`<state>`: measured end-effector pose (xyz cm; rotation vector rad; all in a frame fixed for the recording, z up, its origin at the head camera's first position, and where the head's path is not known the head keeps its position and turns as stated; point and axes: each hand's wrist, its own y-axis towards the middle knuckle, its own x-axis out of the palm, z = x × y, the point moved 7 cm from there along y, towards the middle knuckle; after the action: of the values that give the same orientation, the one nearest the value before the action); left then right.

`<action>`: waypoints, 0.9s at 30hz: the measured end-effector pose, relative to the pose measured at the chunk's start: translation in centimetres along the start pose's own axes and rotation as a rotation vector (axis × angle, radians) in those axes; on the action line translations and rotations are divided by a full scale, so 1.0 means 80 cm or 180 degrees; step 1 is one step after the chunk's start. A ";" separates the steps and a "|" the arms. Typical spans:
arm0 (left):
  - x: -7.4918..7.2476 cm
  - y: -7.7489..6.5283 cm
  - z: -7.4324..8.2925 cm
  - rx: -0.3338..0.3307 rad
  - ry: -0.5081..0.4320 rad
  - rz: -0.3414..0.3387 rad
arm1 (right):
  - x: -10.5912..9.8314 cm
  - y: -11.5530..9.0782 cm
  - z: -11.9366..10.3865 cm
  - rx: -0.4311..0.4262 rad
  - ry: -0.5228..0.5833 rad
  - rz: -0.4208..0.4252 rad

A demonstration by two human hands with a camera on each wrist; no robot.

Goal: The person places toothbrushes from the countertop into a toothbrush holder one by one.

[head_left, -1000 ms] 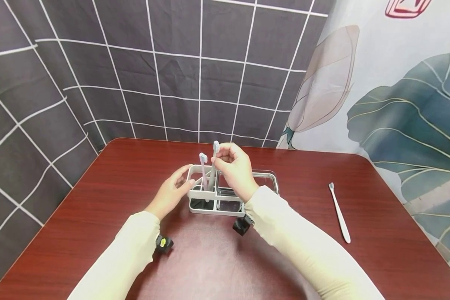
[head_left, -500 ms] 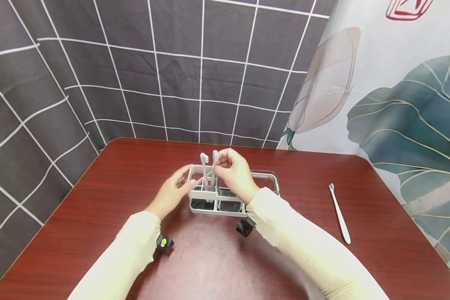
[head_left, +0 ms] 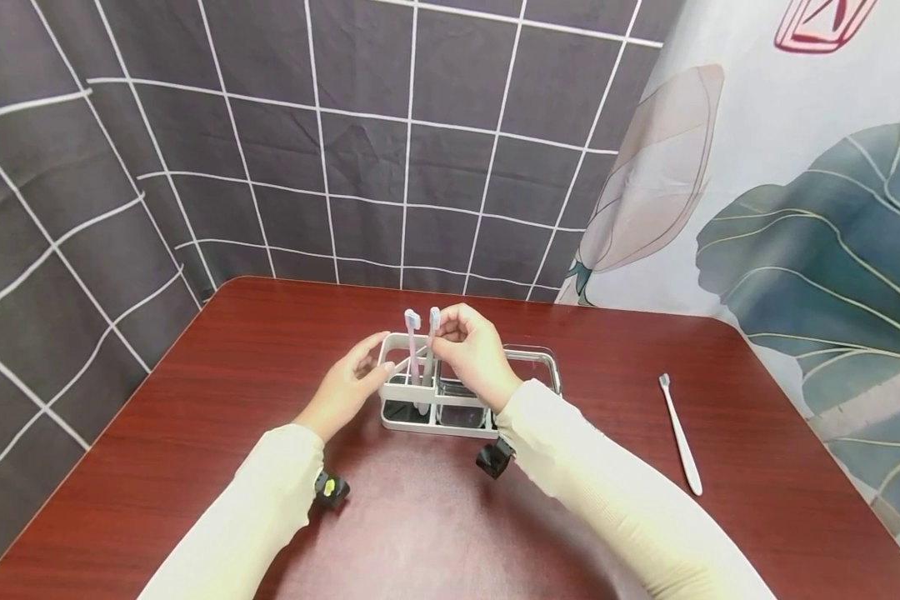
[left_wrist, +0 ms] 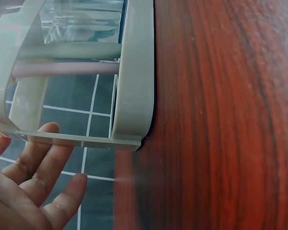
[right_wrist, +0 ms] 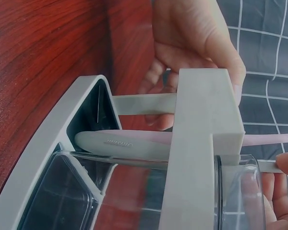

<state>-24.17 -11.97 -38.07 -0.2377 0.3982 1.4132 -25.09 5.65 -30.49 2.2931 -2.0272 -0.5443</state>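
Observation:
A white toothbrush holder [head_left: 408,392] stands on the table, its left end gripped by my left hand [head_left: 348,383], thumb on the upper front rim. Inside the left compartment a pink toothbrush [head_left: 413,358] stands upright, bristles up. Beside it is a grey-green toothbrush [head_left: 434,318], which my right hand [head_left: 476,350] pinches just below its head. In the right wrist view the grey-green handle [right_wrist: 110,143] reaches down to the dark base of the holder. Clear cups [right_wrist: 57,191] fill the compartments to the right, partly hidden by my right hand.
A white toothbrush [head_left: 680,437] lies on the red-brown table [head_left: 270,333] at the right. Dark gridded curtain [head_left: 360,158] hangs behind and to the left, with a leaf-patterned one [head_left: 810,217] at the right.
The right hand has lowered the grey-green toothbrush into the left compartment, until its head is about level with the pink one's. The left hand keeps its place on the holder.

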 end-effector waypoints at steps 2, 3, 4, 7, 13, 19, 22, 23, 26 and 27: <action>0.000 0.000 0.000 0.0018 0.0004 0.0005 | 0.000 0.001 0.001 0.0004 0.0003 -0.0004; -0.001 0.000 -0.001 0.0017 0.0016 0.0015 | 0.000 0.001 0.001 0.0003 -0.0001 -0.0006; -0.001 0.000 -0.001 0.0019 0.0007 0.0020 | 0.000 0.001 0.001 0.0000 0.0000 -0.0009; -0.001 0.001 -0.001 0.0019 -0.0022 0.0026 | -0.001 0.002 0.002 0.0011 -0.0026 -0.0005; -0.001 0.002 -0.001 0.0013 -0.0008 0.0036 | -0.005 0.001 0.003 0.0087 -0.0083 0.0004; -0.001 0.001 -0.001 0.0013 0.0001 0.0045 | -0.009 -0.004 0.001 0.0051 -0.0257 -0.0097; -0.001 0.001 -0.002 0.0018 0.0008 0.0044 | -0.013 -0.007 0.000 0.0002 -0.0330 -0.0170; -0.001 0.001 -0.002 0.0022 0.0011 0.0041 | -0.015 -0.008 0.000 -0.0013 -0.0350 -0.0188; -0.001 0.001 -0.003 0.0024 -0.0001 0.0036 | -0.023 -0.012 0.001 -0.0028 -0.0428 -0.0213; -0.001 0.001 -0.003 0.0024 -0.0012 0.0036 | -0.027 -0.013 0.000 -0.0034 -0.0484 -0.0207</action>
<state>-24.28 -12.12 -38.28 -0.2269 0.4023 1.4229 -24.29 7.86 -30.24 2.3869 -2.0119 -0.7536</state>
